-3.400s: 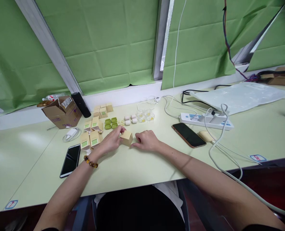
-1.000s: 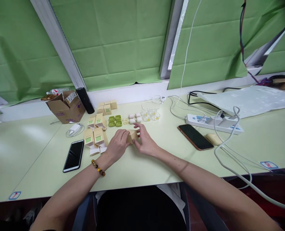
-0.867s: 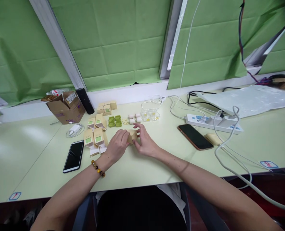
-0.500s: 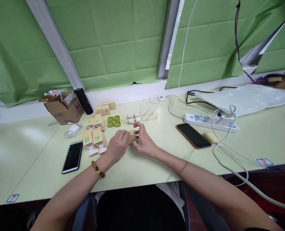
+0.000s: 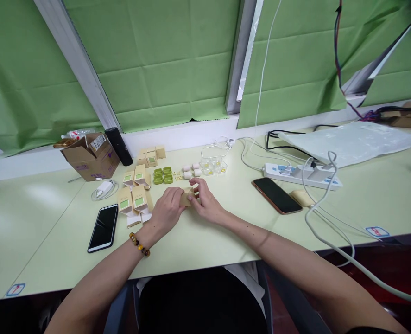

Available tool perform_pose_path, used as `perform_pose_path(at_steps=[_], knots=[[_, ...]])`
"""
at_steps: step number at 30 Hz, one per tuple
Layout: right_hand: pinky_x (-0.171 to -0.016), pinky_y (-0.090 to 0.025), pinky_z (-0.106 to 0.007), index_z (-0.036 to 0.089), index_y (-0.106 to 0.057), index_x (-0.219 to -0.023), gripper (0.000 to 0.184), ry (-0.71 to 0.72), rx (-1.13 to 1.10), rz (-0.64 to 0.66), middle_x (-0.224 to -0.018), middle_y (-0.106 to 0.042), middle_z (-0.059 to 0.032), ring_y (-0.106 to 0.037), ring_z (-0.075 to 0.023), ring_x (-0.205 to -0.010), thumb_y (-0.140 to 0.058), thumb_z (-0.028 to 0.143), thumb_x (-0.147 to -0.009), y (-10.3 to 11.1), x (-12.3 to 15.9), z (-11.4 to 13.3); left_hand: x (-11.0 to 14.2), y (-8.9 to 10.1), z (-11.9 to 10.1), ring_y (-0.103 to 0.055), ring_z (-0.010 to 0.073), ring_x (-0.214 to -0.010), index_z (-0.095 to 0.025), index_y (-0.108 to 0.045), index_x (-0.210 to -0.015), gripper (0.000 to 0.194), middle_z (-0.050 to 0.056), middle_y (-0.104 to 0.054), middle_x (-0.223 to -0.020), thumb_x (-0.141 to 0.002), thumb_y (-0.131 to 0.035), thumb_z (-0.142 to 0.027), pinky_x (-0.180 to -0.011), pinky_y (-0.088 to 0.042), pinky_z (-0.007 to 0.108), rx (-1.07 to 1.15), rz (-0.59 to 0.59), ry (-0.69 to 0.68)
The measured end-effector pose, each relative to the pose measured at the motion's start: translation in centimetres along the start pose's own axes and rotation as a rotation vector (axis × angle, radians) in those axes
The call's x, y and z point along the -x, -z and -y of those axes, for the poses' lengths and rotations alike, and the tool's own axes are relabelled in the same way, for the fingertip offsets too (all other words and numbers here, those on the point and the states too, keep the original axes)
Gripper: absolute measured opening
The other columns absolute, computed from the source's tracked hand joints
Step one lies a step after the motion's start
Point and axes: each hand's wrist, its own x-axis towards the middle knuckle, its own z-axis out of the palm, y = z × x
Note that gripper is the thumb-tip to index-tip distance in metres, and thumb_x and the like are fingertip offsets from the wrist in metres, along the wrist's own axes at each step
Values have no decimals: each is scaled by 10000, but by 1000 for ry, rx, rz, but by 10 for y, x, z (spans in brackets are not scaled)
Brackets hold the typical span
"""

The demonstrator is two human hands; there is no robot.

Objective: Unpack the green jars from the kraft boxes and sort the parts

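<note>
A small tan cardboard box (image 5: pixel 186 198) rests on the pale green table (image 5: pixel 198 241), gripped from both sides. My left hand (image 5: pixel 167 211), with a bead bracelet on its wrist, curls around the box's left side. My right hand (image 5: pixel 206 204) pinches the box's right end and top with bent fingers. Just left of my hands lie several folded tan boxes with green squares (image 5: pixel 133 200). Behind them are green cases (image 5: pixel 162 175), small white parts (image 5: pixel 190 171) and clear cases with yellow bits (image 5: pixel 212 166).
A black phone (image 5: pixel 103 227) lies at the left and a second phone (image 5: pixel 276 195) at the right. An open brown carton (image 5: pixel 89 157) and a black cylinder (image 5: pixel 118 146) stand at the back left. A power strip (image 5: pixel 300 174) with white cables and a plastic bag (image 5: pixel 351 139) lie right.
My right hand has come off the table onto the tan box, so both hands now grip it. The box has turned and now sits lower between my fingers.
</note>
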Motion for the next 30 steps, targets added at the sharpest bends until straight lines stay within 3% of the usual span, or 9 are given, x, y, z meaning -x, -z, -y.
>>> perform_pose_path(at_steps=[5, 10, 15, 18, 21, 24, 27, 30], knots=[[-842, -629, -458, 270, -311, -1446, 443, 30, 21, -21, -1402, -452, -166, -638, -247, -1017, -477, 279, -1035, -4, -1, -2, -1, 0, 1, -631, 326, -1158, -202, -488, -1301, 380, 141, -660, -1208, -969, -672, -182, -938, -595, 503, 18, 11, 20], [-798, -612, -473, 236, -298, -1429, 542, 107, 138, -79, -1410, -431, -208, -622, -282, -1029, -509, 169, -935, -8, -3, -8, 1, -3, 3, -624, 326, -1177, -197, -486, -1303, 387, 144, -656, -1232, -962, -665, -156, -950, -588, 494, 15, 18, 18], [-846, -599, -478, 250, -308, -1409, 444, 17, 61, -176, -1373, -499, -170, -641, -235, -920, -430, 161, -992, 5, -10, -12, 3, -5, 6, -632, 325, -1164, -197, -460, -1352, 462, 151, -652, -1244, -956, -697, -192, -955, -584, 507, 68, -3, 74], [-850, -602, -480, 268, -344, -1403, 414, 25, 90, -241, -1404, -486, -159, -644, -277, -1072, -456, 205, -1010, 13, -15, -17, 3, -5, 8, -622, 318, -1175, -203, -439, -1387, 465, 155, -637, -1278, -983, -670, -212, -969, -576, 512, 88, -20, 55], [-953, -565, -552, 267, -456, -1357, 391, 88, 256, -326, -1358, -519, -158, -529, -358, -1276, -534, 220, -977, 22, -20, -24, 1, -2, 7, -602, 311, -1209, -226, -470, -1364, 379, 143, -625, -1301, -1015, -619, -219, -976, -577, 507, 93, 9, 36], [-1005, -503, -616, 264, -579, -1262, 325, 110, 381, -372, -1287, -570, -159, -470, -404, -1296, -574, 202, -943, 30, -24, -30, -2, 3, 4, -593, 297, -1222, -255, -527, -1315, 285, 127, -618, -1295, -1037, -564, -208, -968, -587, 489, 86, 59, 49], [-1044, -441, -621, 275, -657, -1143, 256, 169, 435, -330, -1218, -652, -138, -496, -401, -1281, -569, 161, -931, 34, -25, -31, -3, 5, 2, -591, 297, -1243, -271, -530, -1365, 336, 123, -616, -1295, -1038, -554, -197, -977, -590, 478, 84, 68, 52], [-1067, -388, -585, 286, -681, -1103, 280, 283, 469, -204, -1150, -737, -97, -581, -357, -1246, -524, 116, -944, 31, -22, -28, -2, 3, 3, -582, 310, -1266, -271, -426, -1533, 535, 136, -614, -1325, -1027, -581, -197, -995, -585, 483, 70, 56, 57]])
